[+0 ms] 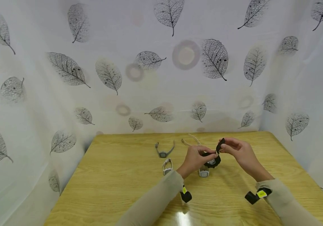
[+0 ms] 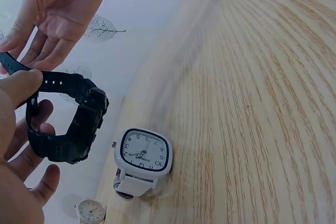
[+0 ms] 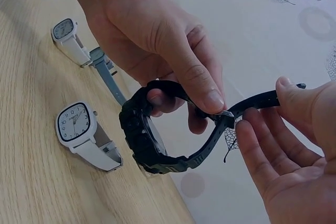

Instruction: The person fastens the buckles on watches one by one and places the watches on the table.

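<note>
A chunky black wristwatch (image 3: 144, 137) is held up off the table between both hands, its strap bent into a loop. My left hand (image 1: 196, 158) pinches the strap by the metal buckle, thumb on top, as the right wrist view shows. With thumb and fingers, my right hand (image 1: 240, 153) grips the strap's free end (image 3: 262, 99), which passes through the buckle and sticks out beyond it. Below the black watch lies a white square-faced watch (image 2: 143, 153) with its white strap curled under it.
Further left on the wooden table (image 1: 116, 175) are a grey watch (image 1: 163, 154) laid with its strap spread and a white watch (image 1: 167, 171) with a looped strap. A pale strap (image 1: 194, 139) lies behind my left hand. A leaf-patterned curtain (image 1: 161, 94) hangs behind the table.
</note>
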A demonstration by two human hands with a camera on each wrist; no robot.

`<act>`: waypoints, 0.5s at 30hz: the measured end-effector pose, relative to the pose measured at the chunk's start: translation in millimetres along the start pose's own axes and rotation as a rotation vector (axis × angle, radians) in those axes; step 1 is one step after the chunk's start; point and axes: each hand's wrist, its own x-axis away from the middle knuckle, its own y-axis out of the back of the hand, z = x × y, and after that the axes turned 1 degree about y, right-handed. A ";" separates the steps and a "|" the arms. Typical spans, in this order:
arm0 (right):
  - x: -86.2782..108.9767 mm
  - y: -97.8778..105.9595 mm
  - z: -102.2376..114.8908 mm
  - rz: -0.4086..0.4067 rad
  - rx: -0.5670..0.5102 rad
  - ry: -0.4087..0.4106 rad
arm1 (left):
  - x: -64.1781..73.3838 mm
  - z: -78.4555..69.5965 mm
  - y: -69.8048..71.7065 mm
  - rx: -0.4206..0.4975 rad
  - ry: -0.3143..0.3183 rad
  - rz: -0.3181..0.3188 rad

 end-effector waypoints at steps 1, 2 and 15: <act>-0.2 -0.2 0.0 -0.001 -0.007 0.004 | -0.1 0.2 0.0 -0.014 -0.006 0.000; -0.3 -0.4 -0.3 -0.001 -0.014 0.009 | -0.1 0.4 0.0 -0.032 -0.015 -0.001; 1.1 -3.5 -5.9 -0.018 -0.093 0.021 | -0.5 0.7 -1.2 -0.114 -0.022 0.005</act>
